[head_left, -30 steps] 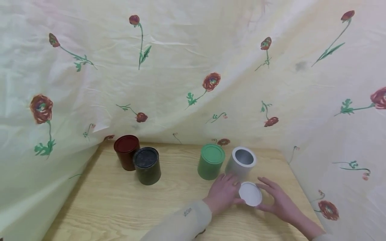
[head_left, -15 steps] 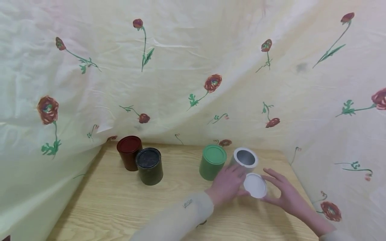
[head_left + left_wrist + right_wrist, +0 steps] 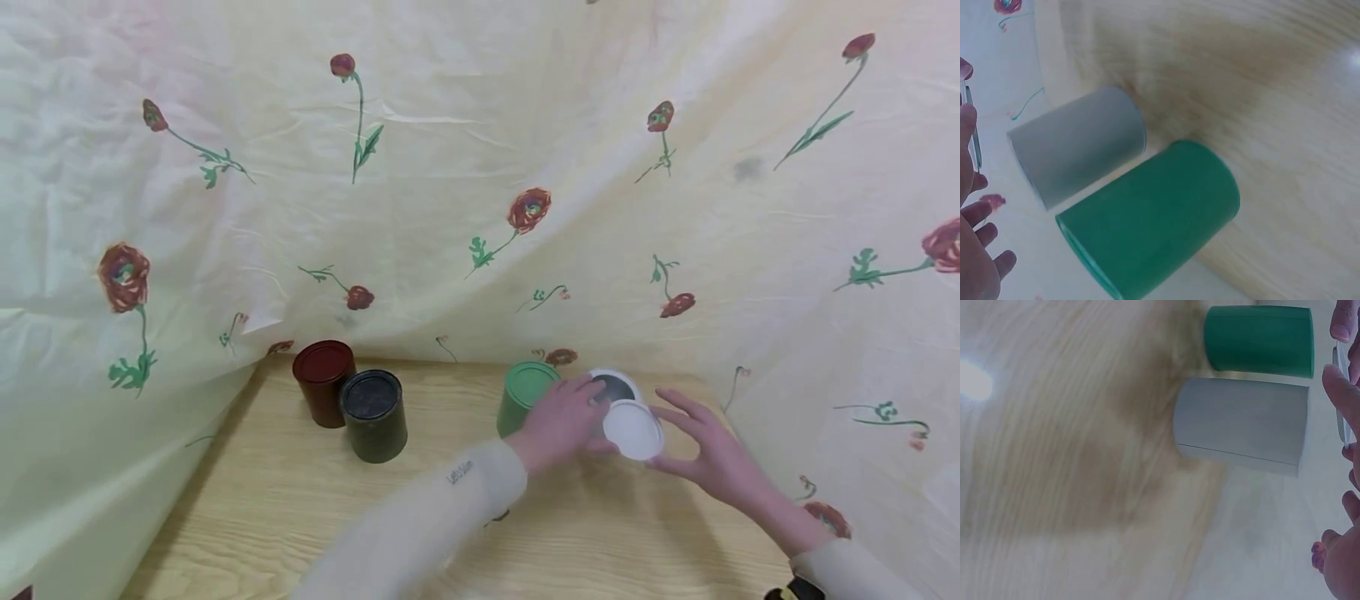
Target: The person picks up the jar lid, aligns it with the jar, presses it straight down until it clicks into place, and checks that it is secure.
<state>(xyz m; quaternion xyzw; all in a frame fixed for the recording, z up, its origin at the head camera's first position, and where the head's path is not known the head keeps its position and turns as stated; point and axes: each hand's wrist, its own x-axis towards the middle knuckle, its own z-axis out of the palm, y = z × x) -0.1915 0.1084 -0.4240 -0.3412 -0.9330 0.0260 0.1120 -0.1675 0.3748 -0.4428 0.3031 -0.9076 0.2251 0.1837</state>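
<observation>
Both hands hold a round white lid (image 3: 633,431) between them. My left hand (image 3: 566,421) grips its left edge and my right hand (image 3: 705,442) its right edge, thumb below and fingers above. The lid is tilted, raised just in front of the open grey can, whose rim (image 3: 633,385) shows partly behind it. In both wrist views the grey can (image 3: 1079,147) stands upright on the table, with the lid (image 3: 1340,400) apart from its top. A green can (image 3: 528,387) with its lid on stands left of the grey one, partly hidden by my left hand.
Towards the back left of the wooden table (image 3: 300,517) stand a dark red can (image 3: 324,383) and a black can (image 3: 373,417), both lidded and close together. A flowered cloth (image 3: 420,233) hangs behind the table and along its sides.
Both hands have lifted the lid up and away from me, from in front of the grey can to beside its opening. The cans have stayed in place.
</observation>
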